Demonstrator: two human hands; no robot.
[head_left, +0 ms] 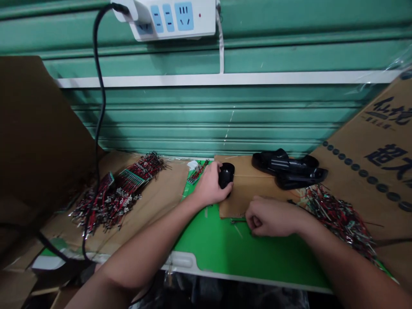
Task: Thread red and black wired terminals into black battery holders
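My left hand [212,184] is wrapped round the left side of a glossy black rounded part [226,175], which rests at the left edge of a flat cardboard piece [247,189]. Below and to the right, my right hand [265,216] is closed just over the green board [225,249], beside the cardboard's front edge. A short dark wire [237,221] sticks out to the left of its fingers; the rest of what it pinches is hidden. Near my left fingers is a small bundle of wired parts [197,172].
Wired circuit boards [128,182] are heaped on brown cardboard at left. More black parts [286,167] lie at back right, above a wire pile [341,219]. A black cable [99,98] hangs from the power strip [174,19]. Cardboard boxes stand at both sides.
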